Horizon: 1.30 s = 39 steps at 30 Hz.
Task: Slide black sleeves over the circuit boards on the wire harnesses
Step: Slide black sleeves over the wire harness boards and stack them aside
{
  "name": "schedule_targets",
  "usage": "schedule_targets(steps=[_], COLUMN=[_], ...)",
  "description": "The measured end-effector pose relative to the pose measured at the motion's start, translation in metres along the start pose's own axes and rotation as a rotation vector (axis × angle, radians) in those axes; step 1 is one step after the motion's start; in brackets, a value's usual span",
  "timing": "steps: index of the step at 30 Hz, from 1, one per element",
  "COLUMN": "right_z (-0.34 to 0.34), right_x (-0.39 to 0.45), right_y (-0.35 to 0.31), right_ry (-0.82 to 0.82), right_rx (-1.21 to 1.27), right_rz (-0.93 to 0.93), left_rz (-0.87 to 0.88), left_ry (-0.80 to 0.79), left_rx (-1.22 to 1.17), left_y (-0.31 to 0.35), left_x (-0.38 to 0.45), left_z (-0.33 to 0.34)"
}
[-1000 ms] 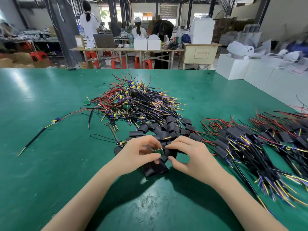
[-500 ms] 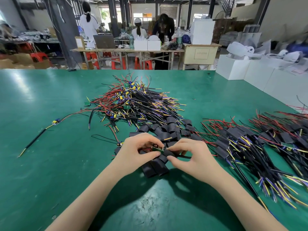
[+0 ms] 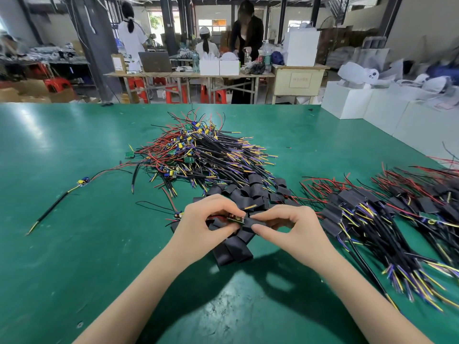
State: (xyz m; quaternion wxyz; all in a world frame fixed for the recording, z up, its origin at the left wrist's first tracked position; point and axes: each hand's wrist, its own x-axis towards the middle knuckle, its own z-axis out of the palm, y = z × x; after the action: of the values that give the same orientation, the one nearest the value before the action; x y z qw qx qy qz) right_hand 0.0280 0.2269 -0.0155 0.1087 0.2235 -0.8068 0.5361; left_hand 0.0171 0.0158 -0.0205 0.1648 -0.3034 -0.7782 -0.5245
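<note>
My left hand [image 3: 203, 223] pinches a small green circuit board [image 3: 236, 219] with its red and black wires trailing left. My right hand [image 3: 293, 227] pinches a black sleeve [image 3: 250, 223] whose open end meets the right end of the board. Both hands hover just above a heap of loose black sleeves [image 3: 238, 197]. Behind it lies a pile of bare wire harnesses [image 3: 198, 155] with green boards and yellow parts. To the right lie sleeved harnesses [image 3: 387, 212] in rows.
A single harness [image 3: 74, 187] stretches across the green table [image 3: 74, 244] at the left. White boxes [image 3: 372, 105] line the table's far right edge. People work at a bench [image 3: 188, 75] beyond the table.
My hands rose slightly off the sleeve heap. The right hand brought a sleeve up to the board's end, where before it was still among the loose sleeves.
</note>
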Motion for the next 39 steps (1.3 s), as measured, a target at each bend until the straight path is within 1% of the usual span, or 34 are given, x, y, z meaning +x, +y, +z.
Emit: schedule_targets(steps=[3, 8, 12, 14, 18, 22, 24, 27, 30, 32, 36, 39], right_z=[-0.0002, -0.0003, 0.0048, 0.0052, 0.0044, 0.0025, 0.0021, 0.0008, -0.0006, -0.0005, 0.0007, 0.0002], right_x=[0.0009, 0.0013, -0.0009, -0.0006, -0.0004, -0.0022, -0.0027, -0.0026, -0.0032, -0.0032, -0.0017, -0.0022], right_y=[0.0007, 0.0012, -0.0023, -0.0034, -0.0052, -0.0069, -0.007, -0.0067, -0.0059, -0.0044, -0.0007, -0.0006], right_ry=[0.011, 0.052, 0.079, 0.116, 0.141, 0.103, 0.099, 0.098, 0.038, 0.002, 0.02, 0.048], right_rx=[0.06, 0.076, -0.029, -0.066, -0.191, -0.315, -0.338, -0.328, -0.366, -0.444, -0.599, -0.604], right_rz=[0.027, 0.019, -0.072, -0.1, -0.185, -0.279, -0.292, -0.281, -0.304, -0.329, -0.383, -0.375], left_rz=[0.015, -0.028, -0.006, -0.033, -0.13, -0.194, -0.203, -0.211, -0.237, -0.244, -0.245, -0.229], left_ry=[0.014, 0.02, 0.024, 0.03, 0.025, 0.015, -0.004, -0.086, -0.126, -0.138, -0.15, -0.165], left_rx=[0.022, 0.013, 0.06, 0.05, -0.056, -0.164, -0.194, -0.266, -0.278, -0.279, -0.276, -0.266], left_y=[0.0002, -0.0015, -0.0025, -0.0029, -0.0021, 0.0012, 0.0027, 0.0037, 0.0012, 0.0002, -0.0005, -0.001], left_x=[-0.0002, -0.0014, -0.0025, -0.0027, -0.0019, 0.0008, 0.0022, 0.0015, -0.0001, -0.0008, -0.0008, -0.0014], left_z=[-0.0003, 0.0003, 0.0017, 0.0021, 0.0017, 0.0001, -0.0013, -0.0045, -0.0048, -0.0034, -0.001, -0.0014])
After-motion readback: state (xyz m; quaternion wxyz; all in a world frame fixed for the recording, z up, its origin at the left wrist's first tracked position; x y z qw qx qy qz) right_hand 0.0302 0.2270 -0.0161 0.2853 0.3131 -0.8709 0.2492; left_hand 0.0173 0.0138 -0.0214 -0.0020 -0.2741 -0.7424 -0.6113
